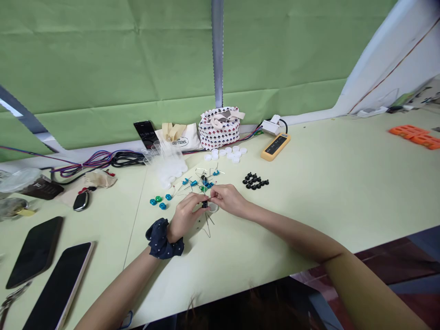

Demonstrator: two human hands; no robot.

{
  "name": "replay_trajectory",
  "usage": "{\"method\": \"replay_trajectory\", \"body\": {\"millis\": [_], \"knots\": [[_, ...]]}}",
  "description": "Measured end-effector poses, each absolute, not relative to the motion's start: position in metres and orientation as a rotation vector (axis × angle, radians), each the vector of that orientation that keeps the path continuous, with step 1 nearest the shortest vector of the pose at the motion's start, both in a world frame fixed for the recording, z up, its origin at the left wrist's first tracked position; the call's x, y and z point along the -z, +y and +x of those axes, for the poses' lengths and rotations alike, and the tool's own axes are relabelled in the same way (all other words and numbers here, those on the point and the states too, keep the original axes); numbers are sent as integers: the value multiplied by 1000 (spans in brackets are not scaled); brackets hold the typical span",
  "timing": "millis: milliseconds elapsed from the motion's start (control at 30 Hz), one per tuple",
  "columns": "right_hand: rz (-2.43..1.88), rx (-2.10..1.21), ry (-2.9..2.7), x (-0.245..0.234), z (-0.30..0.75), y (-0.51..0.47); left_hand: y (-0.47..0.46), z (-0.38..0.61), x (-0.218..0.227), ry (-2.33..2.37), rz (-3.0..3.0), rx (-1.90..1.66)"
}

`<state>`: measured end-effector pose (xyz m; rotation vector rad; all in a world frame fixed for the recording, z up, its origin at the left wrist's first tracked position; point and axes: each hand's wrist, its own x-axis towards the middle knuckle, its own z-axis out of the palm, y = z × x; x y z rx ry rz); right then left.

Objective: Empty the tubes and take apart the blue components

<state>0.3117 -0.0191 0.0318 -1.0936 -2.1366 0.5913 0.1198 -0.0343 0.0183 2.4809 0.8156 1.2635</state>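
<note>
Pinching one capacitor [205,204] between two hands [184,216] [228,200]

I saw a glossy black cylindrical capacitor [205,204] with thin shiny metal leads [207,225], smooth white plastic bottle caps [227,153], a dark blue cloth scrunchie [161,240], a matt pale green tabletop [309,183], a creased green cloth backdrop [103,55]
</note>
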Motion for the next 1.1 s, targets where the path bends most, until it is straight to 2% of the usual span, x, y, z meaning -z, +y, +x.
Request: {"method": "replay_trajectory", "body": {"millis": [200, 500, 900, 1100], "knots": [[-934, -572, -2307, -34, 312, -17, -35, 120, -18, 854, 2496, -1262], [-1121, -401, -2192, -35, 314, -21, -35, 122, -12, 828, 2547, -1175], [-1286, -592, -2137, -28, 308, -22, -34, 120, -11, 808, 2516, -1214], [-1032, -721, -2206, -34, 310, -20, -33, 118, -13, 846, 2512, -1224]]}}
